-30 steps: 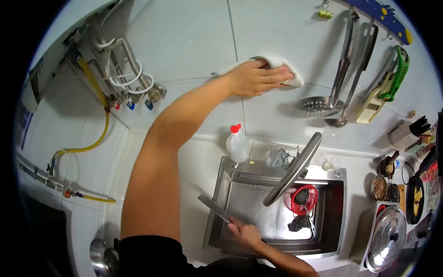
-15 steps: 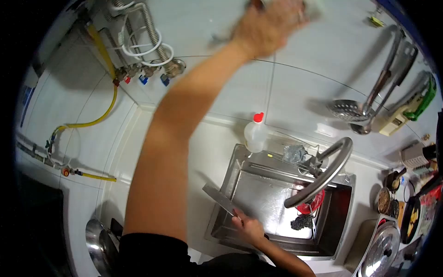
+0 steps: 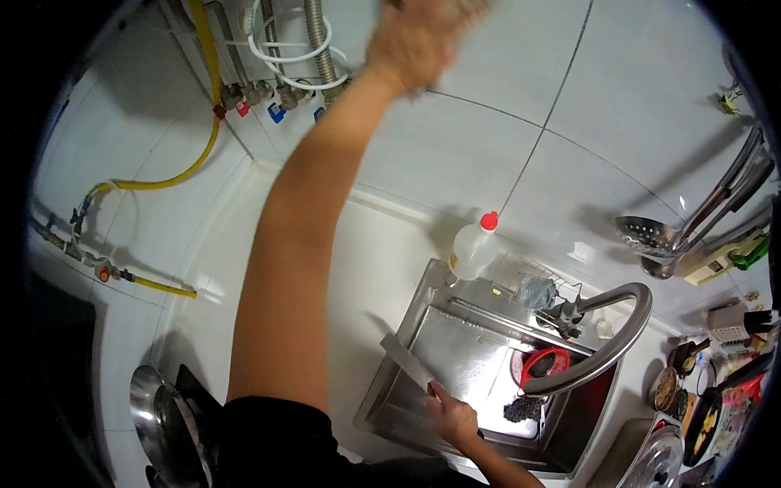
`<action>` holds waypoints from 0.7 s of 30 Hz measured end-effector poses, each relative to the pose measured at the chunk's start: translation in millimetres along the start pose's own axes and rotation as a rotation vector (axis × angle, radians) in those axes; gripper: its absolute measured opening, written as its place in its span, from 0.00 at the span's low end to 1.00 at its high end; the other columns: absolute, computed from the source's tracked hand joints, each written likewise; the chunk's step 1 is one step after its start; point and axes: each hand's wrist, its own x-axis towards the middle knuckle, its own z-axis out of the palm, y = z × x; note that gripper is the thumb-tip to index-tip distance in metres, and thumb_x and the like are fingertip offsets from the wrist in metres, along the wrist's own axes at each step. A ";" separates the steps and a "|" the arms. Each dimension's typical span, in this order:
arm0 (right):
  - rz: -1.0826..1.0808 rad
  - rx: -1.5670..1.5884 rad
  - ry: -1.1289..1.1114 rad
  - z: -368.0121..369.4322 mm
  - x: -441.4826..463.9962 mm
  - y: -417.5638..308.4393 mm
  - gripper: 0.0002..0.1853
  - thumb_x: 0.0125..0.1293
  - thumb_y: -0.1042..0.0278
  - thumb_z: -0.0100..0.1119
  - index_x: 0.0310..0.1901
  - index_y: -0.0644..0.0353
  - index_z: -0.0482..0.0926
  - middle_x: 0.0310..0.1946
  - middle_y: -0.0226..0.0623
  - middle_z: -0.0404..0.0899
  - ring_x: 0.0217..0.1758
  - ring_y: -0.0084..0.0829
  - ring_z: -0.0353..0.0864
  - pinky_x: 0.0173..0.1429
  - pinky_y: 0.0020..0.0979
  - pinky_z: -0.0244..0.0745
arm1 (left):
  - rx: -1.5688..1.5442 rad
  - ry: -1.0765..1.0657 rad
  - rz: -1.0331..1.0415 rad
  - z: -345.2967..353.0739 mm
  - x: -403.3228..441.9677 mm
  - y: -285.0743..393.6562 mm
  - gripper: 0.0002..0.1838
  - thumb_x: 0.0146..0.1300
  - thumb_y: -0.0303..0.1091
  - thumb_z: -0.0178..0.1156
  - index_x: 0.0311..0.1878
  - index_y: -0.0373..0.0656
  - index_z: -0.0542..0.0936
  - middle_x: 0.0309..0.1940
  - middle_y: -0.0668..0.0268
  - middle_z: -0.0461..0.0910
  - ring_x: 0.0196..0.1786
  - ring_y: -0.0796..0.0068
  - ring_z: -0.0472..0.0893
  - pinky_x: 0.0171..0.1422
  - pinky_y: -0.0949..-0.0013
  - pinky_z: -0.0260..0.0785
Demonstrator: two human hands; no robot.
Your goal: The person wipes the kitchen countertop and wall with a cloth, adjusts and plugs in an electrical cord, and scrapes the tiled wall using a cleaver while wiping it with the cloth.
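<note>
My right hand (image 3: 455,419) is wrapped round the handle of a kitchen knife (image 3: 407,362). Its broad, straight blade points up and left over the left side of the steel sink (image 3: 381,392). High in front of the tiled wall, at the top of the view, is my left hand (image 3: 413,50), stretched far out. Motion blurs its fingers, and the frame edge cuts them off, so what they may hold is unclear. Inside the sink lie a red-rimmed basket (image 3: 545,355) and a dark mesh scrubber (image 3: 523,409).
A curved faucet (image 3: 639,313) arches over the sink. Behind it stand a red-capped bottle (image 3: 472,254) and a wire rack (image 3: 514,272). A skimmer (image 3: 647,234) hangs on the right wall. Yellow hose (image 3: 154,185) runs along the left; a metal pan (image 3: 163,419) sits lower left.
My left hand has moved left along the wall. The view has shifted, so the wall pipes and hanging utensils sit differently in it. The knife stays in my right hand over the sink.
</note>
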 end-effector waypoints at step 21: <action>0.197 0.074 -0.096 -5.4 10.2 -6.9 0.24 0.71 0.50 0.46 0.65 0.47 0.68 0.41 0.52 0.81 0.41 0.53 0.82 0.47 0.45 0.76 | -0.272 0.139 -0.173 12.7 -64.5 35.2 0.29 0.56 0.34 0.54 0.65 0.47 0.72 0.69 0.51 0.61 0.73 0.52 0.57 0.72 0.52 0.55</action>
